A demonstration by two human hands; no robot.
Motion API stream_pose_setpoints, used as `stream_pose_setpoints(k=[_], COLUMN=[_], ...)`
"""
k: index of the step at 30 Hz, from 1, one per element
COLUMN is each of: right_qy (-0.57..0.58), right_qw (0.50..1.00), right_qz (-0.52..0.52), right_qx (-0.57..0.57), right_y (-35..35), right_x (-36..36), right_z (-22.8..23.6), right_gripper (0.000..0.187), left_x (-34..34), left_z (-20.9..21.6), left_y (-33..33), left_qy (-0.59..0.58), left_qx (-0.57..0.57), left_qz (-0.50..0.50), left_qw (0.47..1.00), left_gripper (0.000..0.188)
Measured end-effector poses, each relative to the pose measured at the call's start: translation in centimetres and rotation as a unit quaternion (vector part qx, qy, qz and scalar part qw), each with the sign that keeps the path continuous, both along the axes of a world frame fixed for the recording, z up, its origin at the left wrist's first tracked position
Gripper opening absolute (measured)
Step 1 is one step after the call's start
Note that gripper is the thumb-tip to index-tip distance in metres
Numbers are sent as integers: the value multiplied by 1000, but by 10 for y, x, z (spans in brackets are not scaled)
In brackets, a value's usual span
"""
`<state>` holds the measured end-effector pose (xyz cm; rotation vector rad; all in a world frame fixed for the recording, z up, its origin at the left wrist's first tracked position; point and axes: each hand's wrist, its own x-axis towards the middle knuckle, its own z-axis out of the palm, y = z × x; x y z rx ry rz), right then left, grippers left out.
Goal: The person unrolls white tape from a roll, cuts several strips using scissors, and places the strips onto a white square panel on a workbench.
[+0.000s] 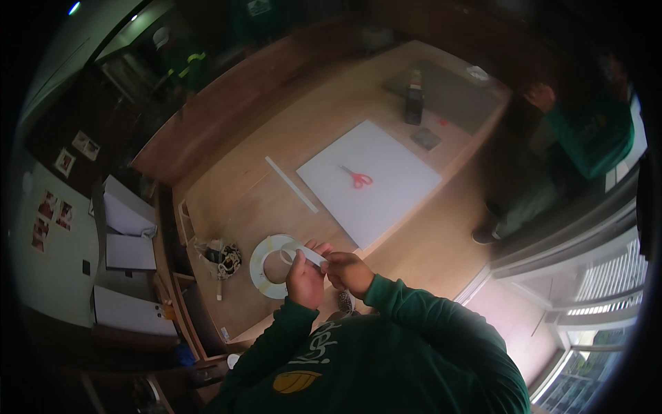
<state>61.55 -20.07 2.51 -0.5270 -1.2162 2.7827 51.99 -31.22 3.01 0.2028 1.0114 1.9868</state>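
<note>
A narrow white strip [312, 257] runs between my two hands, its far end curling into a loop above the table. My left hand [305, 284] has its thumb and fingers closed around it. At the strip's near end, my right hand [352, 273] pinches it between thumb and fingers. Just left of my hands lies a flat white roll of banding [258, 268] with yellowish patches on it. Farther off, scissors with red handles [358, 180] lie on a white square panel [376, 207]. A straight white strip [292, 184] rests left of that panel.
The wooden table [241, 207] holds a dark bottle [414, 103] at its far end and a bundle of dark and pale items [222, 258] at the left. Another person in a green sleeve [586, 148] stands at the right. Open binders [131, 252] stand along the left.
</note>
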Motion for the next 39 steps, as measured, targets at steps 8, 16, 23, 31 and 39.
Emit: stream_pose_setpoints(k=[8,16,23,31,39], right_qy=[-37,-32,-76,-97,-113], right_qw=[998,999,995,991,975], right_qz=[24,13,4,-46,-55], right_qx=[39,22,69,84,182], right_y=[7,11,4,-13,-31], right_x=[-46,-86,-112,-128,-140], right_z=[20,39,31,16,6], right_gripper=[15,15,13,13,17], left_x=[-45,-89,-125,-146,-153], left_z=[4,16,14,5,-2], left_y=[4,10,3,-6,-19], left_qy=[71,-36,-37,-78,-71], left_qx=[-37,73,13,-14,15], left_qz=[59,87,92,109,100], left_qw=[995,993,995,991,992], left_gripper=[56,56,46,30,29])
